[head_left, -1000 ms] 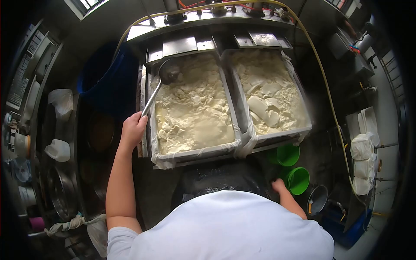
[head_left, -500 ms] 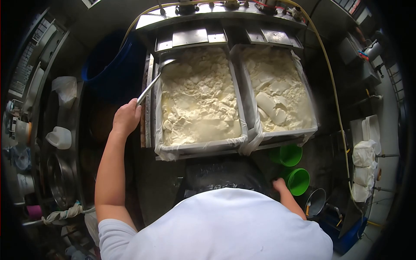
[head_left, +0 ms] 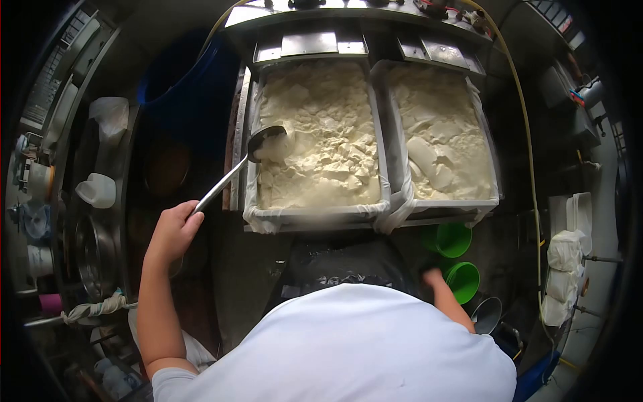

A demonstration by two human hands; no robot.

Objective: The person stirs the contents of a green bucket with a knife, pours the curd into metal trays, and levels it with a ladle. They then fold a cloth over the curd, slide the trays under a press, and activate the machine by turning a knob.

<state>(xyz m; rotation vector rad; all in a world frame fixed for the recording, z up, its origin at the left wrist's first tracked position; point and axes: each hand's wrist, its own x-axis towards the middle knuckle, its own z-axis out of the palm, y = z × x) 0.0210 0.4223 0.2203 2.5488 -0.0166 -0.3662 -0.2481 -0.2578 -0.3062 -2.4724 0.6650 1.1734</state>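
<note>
My left hand (head_left: 175, 231) is wrapped round the handle end of a long metal ladle (head_left: 226, 179). The ladle's round bowl is over the left side of the left cloth-lined box (head_left: 320, 216), with a pale lump in it. Soft, broken white curd (head_left: 328, 144) fills that box. In the right cloth-lined box (head_left: 452, 204), similar curd lies in larger slabs. My right hand (head_left: 434, 275) hangs low beside a green bucket (head_left: 463, 283); its fingers are dark and unclear, and whether it touches the bucket cannot be told.
A second green bucket (head_left: 453, 241) stands under the right box's front edge, and a grey bucket (head_left: 487, 315) is near my right arm. A large blue barrel (head_left: 177, 84) is at the back left. A shelf with a white jug (head_left: 97, 191) runs along the left. A yellow hose (head_left: 527, 134) hangs on the right.
My left hand has drawn the ladle toward me, its bowl moving from the box's back left corner to its left side. The view has shifted slightly. My right hand stays by the green bucket.
</note>
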